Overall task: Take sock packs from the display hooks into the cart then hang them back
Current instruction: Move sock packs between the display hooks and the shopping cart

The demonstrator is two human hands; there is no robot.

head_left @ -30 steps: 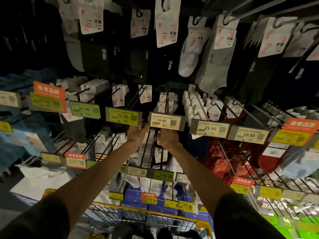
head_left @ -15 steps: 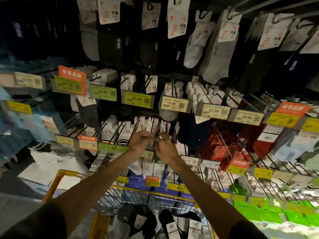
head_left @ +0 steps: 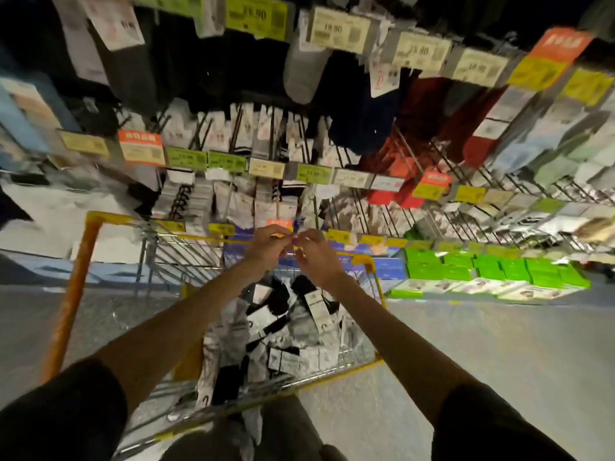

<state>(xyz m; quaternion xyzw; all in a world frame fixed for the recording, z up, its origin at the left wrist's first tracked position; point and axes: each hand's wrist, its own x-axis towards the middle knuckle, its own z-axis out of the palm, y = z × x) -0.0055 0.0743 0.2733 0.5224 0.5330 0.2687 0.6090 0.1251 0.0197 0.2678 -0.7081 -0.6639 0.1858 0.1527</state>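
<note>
Since a sec ago both hands have dropped from the mid hook row to the far rim of the cart (head_left: 68, 304), and the view has tipped down w/ them.

L hand (head_left: 268, 247) hangs over the far rim, approx mid-rim. Its fingers are curled, tips bunched toward the other hand. Btwn the two sets of tips sits a small pinkish blur. Can't tell if that's a pack's hanger tab or nothing, so the grip is unclear on both sides.

R hand (head_left: 316, 261) is just beside the L, touching or nearly so. Its fingers are curled likewise, and it's a bit nearer the person.

Sock packs (head_left: 314, 302) lie heaped in the basket, below both hands and toward the near rim, long axes every which way. Display hooks (head_left: 429, 161) run up and away beyond the far rim.

Judged: both hands are abt equally near the heap, so the reach goes straight down and back.
</note>
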